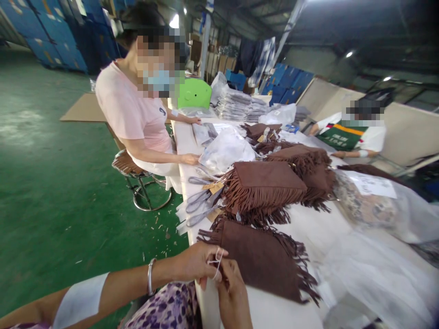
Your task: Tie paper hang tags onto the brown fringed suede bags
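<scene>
A thin white cord is looped at the fingertips of both my hands. My left hand, with a silver bangle at its wrist, is closed on one part of it. Close against it, my right hand has its fingers pinched together by the lower part of the cord. Just beyond both hands, a brown fringed suede-like bag lies flat on the white table. Whether the cord joins the bag cannot be made out.
More brown fringed bags are piled ahead, with grey straps and tags hanging at the table's left edge. A person in pink touches a clear plastic bag at left. Another person sits across. Plastic wrapping covers the right side.
</scene>
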A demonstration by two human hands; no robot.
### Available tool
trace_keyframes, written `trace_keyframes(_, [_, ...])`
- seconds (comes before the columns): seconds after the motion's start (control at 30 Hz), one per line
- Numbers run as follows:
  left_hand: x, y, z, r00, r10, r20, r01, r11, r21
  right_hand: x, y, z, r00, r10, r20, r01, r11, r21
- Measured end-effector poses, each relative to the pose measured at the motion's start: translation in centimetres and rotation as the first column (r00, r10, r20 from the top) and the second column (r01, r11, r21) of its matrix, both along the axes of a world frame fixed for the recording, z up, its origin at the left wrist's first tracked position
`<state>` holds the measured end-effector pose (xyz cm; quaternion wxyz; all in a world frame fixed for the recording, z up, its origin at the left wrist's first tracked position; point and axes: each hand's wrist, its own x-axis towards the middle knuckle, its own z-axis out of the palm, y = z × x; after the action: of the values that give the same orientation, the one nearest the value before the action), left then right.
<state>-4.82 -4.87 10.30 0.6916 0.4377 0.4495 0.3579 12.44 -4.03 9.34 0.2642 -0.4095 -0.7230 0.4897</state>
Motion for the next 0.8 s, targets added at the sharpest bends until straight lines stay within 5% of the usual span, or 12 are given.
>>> trace_keyframes(0.1, [0.2,-0.2,-0.1,0.993,0.041,-0.109,-0.039,0.999,0.016,0.6,0.1,-0.8,0.97,0.014,-0.241,-0.078,0.963,-0.256])
trace_keyframes(0.23, [0.0,-0.2,-0.7,0.994,0.031,-0.104,-0.029,0.999,0.024,1.2,-0.7,-2.6,0.867,-0.264,-0.423,-0.05,0.799,-0.599])
trace_keyframes(0.33, [-0.6,-0.4,-1.2,1.0,-0.005,0.011,0.006,1.0,-0.016,1.4,-1.4,-3.1,0.751,-0.466,-0.468,-0.019,0.693,-0.721])
trace_keyframes(0.47, [-1.7,-1.2,-1.3,0.984,0.088,0.154,-0.074,0.993,-0.093,1.8,-2.1,-3.5,0.669,-0.658,-0.345,0.166,0.585,-0.794])
trace_keyframes(0.63, [-4.1,-2.3,-1.1,0.938,0.254,0.235,-0.225,0.964,-0.14,3.1,-2.9,-5.0,0.697,-0.685,-0.214,0.361,0.592,-0.72])
trace_keyframes(0.73, [-7.0,-2.5,-0.7,0.972,0.234,0.02,-0.227,0.959,-0.17,4.8,-2.5,-5.7,0.648,-0.75,-0.132,0.52,0.562,-0.643])
trace_keyframes(0.8, [-9.2,-2.5,0.0,0.946,0.103,-0.307,-0.157,0.975,-0.156,5.9,-1.9,-5.9,0.572,-0.815,-0.095,0.61,0.5,-0.614])
